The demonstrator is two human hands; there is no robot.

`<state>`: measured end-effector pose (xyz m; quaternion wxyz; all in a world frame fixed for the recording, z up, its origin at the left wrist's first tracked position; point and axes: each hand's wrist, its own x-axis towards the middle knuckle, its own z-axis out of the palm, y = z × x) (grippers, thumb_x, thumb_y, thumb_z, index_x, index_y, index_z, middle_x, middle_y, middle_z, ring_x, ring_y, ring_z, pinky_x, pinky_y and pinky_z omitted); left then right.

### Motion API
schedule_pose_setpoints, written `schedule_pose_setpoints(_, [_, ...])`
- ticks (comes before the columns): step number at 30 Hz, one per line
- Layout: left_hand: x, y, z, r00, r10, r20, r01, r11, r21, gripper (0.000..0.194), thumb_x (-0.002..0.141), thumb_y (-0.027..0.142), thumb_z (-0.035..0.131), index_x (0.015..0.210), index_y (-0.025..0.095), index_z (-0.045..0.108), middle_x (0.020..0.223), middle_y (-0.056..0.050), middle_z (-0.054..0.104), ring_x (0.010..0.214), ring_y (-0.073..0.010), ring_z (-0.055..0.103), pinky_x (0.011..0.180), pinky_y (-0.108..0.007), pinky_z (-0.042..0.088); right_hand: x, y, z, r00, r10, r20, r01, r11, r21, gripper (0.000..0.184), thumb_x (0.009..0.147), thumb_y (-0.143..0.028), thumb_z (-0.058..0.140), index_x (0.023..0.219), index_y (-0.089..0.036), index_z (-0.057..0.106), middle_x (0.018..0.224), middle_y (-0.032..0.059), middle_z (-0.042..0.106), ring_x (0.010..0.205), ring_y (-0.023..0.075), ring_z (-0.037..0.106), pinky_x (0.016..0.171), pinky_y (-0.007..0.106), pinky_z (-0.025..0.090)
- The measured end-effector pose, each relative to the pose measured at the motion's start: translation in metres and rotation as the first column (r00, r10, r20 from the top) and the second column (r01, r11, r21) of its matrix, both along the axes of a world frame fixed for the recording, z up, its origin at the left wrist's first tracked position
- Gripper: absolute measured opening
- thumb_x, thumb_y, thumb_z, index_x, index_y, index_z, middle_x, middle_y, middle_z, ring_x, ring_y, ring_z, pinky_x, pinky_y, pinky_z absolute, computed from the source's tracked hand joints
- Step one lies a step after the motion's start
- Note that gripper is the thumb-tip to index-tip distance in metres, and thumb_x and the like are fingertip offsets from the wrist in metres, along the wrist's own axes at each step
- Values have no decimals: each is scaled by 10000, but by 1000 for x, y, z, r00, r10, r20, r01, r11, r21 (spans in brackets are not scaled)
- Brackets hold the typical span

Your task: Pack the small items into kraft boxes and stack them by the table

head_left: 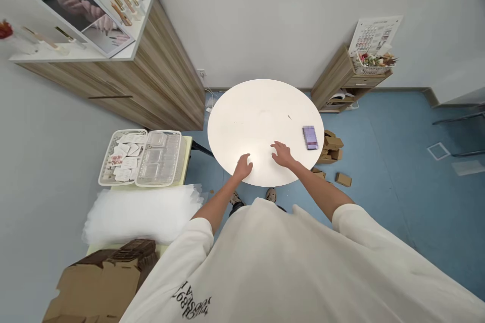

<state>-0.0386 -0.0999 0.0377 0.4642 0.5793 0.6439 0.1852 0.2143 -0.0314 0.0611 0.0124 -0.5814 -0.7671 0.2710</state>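
Note:
Both of my hands are over the near half of a round white table [261, 106]. My left hand [243, 167] is near the front edge, its thumb and fingers apart with nothing between them. Farther right, my right hand [282, 154] has its fingers spread and slightly bent, also holding nothing. Whether either hand touches the tabletop, I cannot tell. A purple, blurred-out flat object [310, 138] lies on the table to the right of my right hand. A tiny dark thing [290, 117] lies farther back, too small to name.
At left stand a white basket of packets [123, 159], a basket of clear plastic boxes [157, 159], a stack of white plastic bags [142, 214] and flattened cardboard boxes [102, 282]. Small brown boxes [331, 149] lie on the floor right of the table. A wooden cabinet [170, 70] stands at back left.

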Motion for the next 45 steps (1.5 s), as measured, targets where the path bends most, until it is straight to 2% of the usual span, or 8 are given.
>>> schedule_pose_setpoints(9, [-117, 2, 17, 988, 149, 51, -154, 982, 113, 532, 927, 296, 525, 1450, 227, 461, 1550, -120, 425, 1430, -304, 414, 1177, -463, 362, -141, 12, 6, 990, 132, -56, -129, 990, 49, 480, 942, -285, 438, 1416, -232, 493, 1578, 125, 381, 1421, 335, 358, 1118, 555, 322])
schedule_pose_setpoints(17, [-212, -17, 24, 949, 311, 47, -314, 935, 166, 506, 945, 289, 492, 1447, 222, 465, 1565, -125, 405, 1440, -325, 398, 1155, -512, 378, -268, 23, 13, 935, 346, -71, -341, 937, 72, 482, 934, -278, 460, 1413, -238, 497, 1561, 129, 404, 1383, 348, 405, 1072, 563, 373])
schedule_pose_setpoints(23, [-271, -32, 17, 893, 445, 67, -442, 840, 313, 462, 895, 194, 510, 1355, 215, 542, 1446, -120, 520, 1403, -268, 446, 1189, -455, 351, -351, 22, 13, 872, 484, -76, -477, 874, 92, 475, 928, -290, 470, 1397, -231, 516, 1551, 133, 416, 1373, 357, 407, 1063, 577, 380])
schedule_pose_setpoints(28, [-314, -39, 16, 838, 542, 61, -522, 766, 374, 472, 848, 128, 509, 1306, 217, 577, 1375, -110, 560, 1366, -254, 478, 1189, -444, 359, -417, 24, 15, 824, 563, -60, -554, 824, 117, 498, 909, -297, 502, 1401, -215, 520, 1549, 135, 419, 1354, 362, 418, 1065, 570, 373])
schedule_pose_setpoints(32, [-347, -29, 17, 804, 592, 57, -565, 730, 385, 477, 820, 112, 519, 1281, 208, 591, 1376, -120, 553, 1379, -263, 461, 1203, -462, 333, -472, 37, 18, 808, 589, -3, -584, 801, 131, 543, 913, -345, 531, 1434, -200, 484, 1561, 148, 395, 1357, 380, 403, 1059, 574, 370])
schedule_pose_setpoints(38, [-400, 9, 18, 740, 671, 53, -639, 676, 367, 472, 755, 65, 522, 1198, 213, 588, 1370, -123, 549, 1427, -286, 396, 1200, -491, 313, -543, 63, 12, 846, 527, 74, -532, 834, 145, 574, 892, -399, 595, 1423, -220, 466, 1585, 139, 346, 1369, 382, 382, 1073, 559, 354])
schedule_pose_setpoints(41, [-417, 21, 15, 706, 705, 65, -684, 655, 322, 482, 717, 40, 508, 1157, 231, 551, 1280, -95, 588, 1331, -272, 488, 1145, -477, 376, -562, 70, 4, 856, 509, 94, -517, 844, 142, 535, 880, -403, 608, 1372, -229, 489, 1566, 133, 366, 1343, 375, 405, 1056, 551, 366])
schedule_pose_setpoints(45, [-425, 25, 10, 678, 729, 93, -728, 651, 215, 509, 691, 37, 523, 1161, 230, 501, 1202, -80, 609, 1224, -268, 559, 1072, -457, 431, -573, 69, -5, 873, 483, 66, -486, 857, 172, 449, 898, -420, 593, 1298, -242, 495, 1475, 135, 453, 1275, 360, 449, 1027, 545, 379])
